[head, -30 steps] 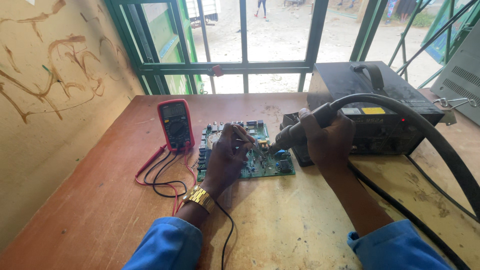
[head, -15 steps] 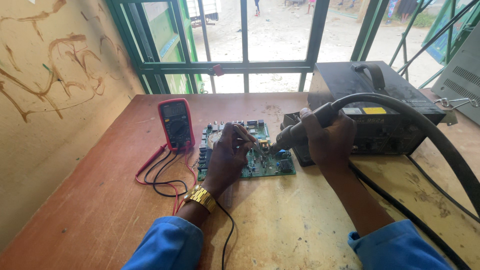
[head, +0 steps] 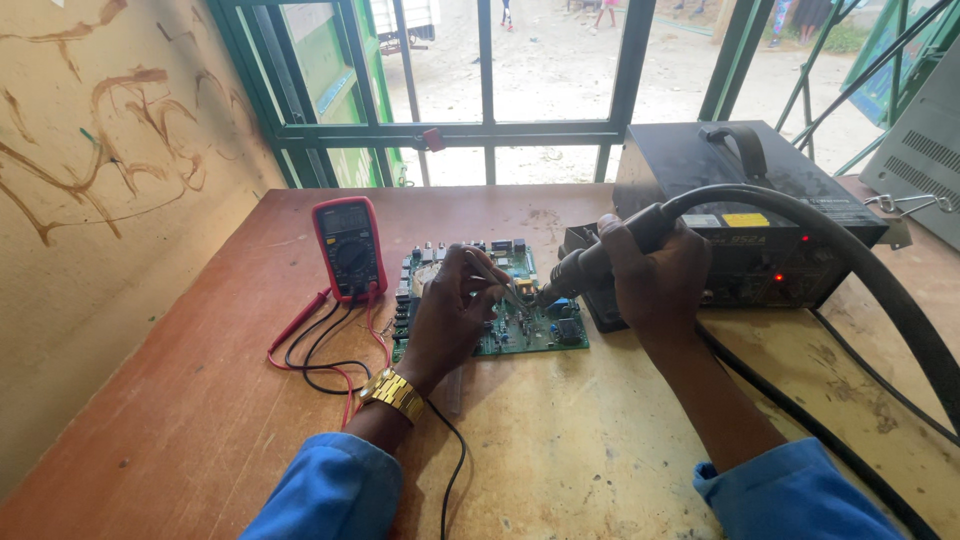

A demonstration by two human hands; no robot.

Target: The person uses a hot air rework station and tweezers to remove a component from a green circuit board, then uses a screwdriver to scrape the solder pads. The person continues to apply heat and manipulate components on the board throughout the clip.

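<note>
Little has moved since the earlier frame: our left hand (head: pixel 455 320) has edged slightly over the board, and the nozzle stays aimed at the same spot. We hold thin tweezers (head: pixel 505 288) pinched between the left fingers, their tips pointing right and down toward the middle of the green circuit board (head: pixel 520 325). Our right hand (head: pixel 655 285) is wrapped around the handle of the hot-air gun (head: pixel 580 268), whose long axis runs from far right down to near left, so the nozzle and the tweezers' tips meet from opposite sides over one small area of the board. We cannot tell whether either one touches a part there.

The board lies flat on the counter (head: pixel 600 440), just under and slightly right of our left hand, and left of our right hand. Our left hand is the nearer one; it rests on the board's left part. A red multimeter (head: pixel 348 245) lies just left of the board, its leads (head: pixel 320 340) looping nearer to us. The black rework station (head: pixel 760 230) sits to the right behind our right hand, its thick hose (head: pixel 880 280) arching away to the right.
</note>
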